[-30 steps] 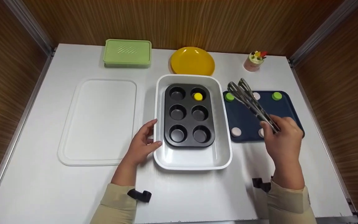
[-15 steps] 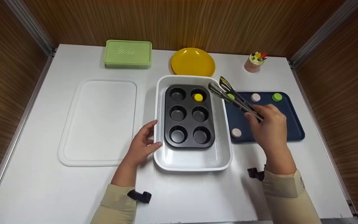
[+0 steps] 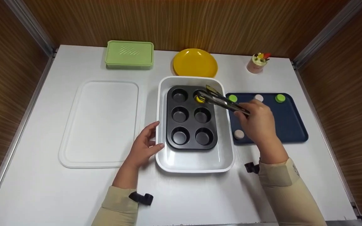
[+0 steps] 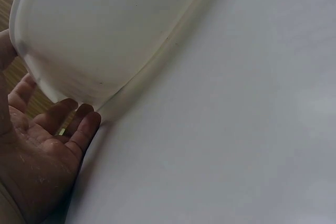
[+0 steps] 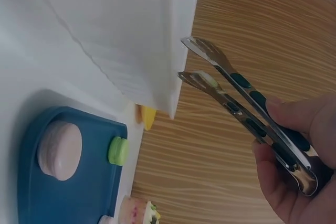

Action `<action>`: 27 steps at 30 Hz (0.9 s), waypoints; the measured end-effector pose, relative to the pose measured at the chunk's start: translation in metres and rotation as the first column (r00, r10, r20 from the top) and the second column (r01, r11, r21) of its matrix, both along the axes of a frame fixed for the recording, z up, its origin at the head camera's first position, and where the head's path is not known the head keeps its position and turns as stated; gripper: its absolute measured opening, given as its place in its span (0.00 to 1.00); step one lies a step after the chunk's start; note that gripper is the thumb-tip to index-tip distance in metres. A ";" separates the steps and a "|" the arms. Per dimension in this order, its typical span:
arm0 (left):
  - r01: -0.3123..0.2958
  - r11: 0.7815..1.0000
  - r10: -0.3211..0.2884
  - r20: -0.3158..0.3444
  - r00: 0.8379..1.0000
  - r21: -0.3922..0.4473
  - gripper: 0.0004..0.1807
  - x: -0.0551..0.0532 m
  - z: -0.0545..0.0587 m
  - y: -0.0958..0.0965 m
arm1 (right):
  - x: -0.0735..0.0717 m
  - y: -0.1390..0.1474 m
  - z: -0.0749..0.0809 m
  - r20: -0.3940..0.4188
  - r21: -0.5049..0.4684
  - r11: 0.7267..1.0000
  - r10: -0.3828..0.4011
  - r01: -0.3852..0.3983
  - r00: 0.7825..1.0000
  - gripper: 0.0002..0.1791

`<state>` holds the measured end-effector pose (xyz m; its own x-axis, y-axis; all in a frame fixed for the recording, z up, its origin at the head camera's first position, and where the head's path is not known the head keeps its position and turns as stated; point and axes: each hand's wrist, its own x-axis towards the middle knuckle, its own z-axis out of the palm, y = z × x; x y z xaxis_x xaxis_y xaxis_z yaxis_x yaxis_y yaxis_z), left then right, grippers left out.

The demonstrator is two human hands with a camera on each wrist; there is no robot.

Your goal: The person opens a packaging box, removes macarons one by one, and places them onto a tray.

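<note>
My right hand [image 3: 258,121] grips metal tongs [image 3: 226,105] with dark handle inserts. In the head view their parted tips are over the far-right cup of the black muffin tin [image 3: 191,121], partly covering a yellow macaron [image 3: 200,99] in that cup. The right wrist view shows a gap between the tong tips [image 5: 197,59]. The tin lies inside a deep white container [image 3: 195,161]. My left hand [image 3: 143,146] holds this container's left side, thumb over the rim and fingers against the outer wall; the left wrist view shows those fingertips [image 4: 86,124] on the wall.
Right of the container is a dark blue tray [image 3: 289,125] with green macarons [image 3: 280,98] and pale pink macarons [image 3: 238,134]. A translucent lid [image 3: 102,122] lies to the left. Behind stand a green box [image 3: 129,53], a yellow plate [image 3: 195,62] and a dessert cup [image 3: 256,64].
My right hand has moved left and slightly away from me, bringing the tongs from above the blue tray to the muffin tin's far-right cup. The left hand stays put.
</note>
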<state>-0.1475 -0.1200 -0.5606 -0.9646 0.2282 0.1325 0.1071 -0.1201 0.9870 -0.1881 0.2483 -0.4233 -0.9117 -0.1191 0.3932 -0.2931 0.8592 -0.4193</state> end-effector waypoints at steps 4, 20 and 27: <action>-0.007 1.000 0.007 0.010 1.000 -0.012 0.41 0.001 0.001 0.000 | -0.009 -0.004 -0.003 0.044 0.032 0.999 -0.012 0.011 0.999 0.12; 0.002 1.000 -0.002 0.017 1.000 0.003 0.42 0.000 0.000 0.000 | -0.021 -0.014 -0.010 0.107 0.069 0.997 -0.033 0.026 0.994 0.05; 0.004 1.000 -0.004 0.010 1.000 0.010 0.42 0.000 -0.001 0.000 | -0.025 -0.017 -0.012 0.088 0.077 0.997 -0.020 0.014 0.996 0.02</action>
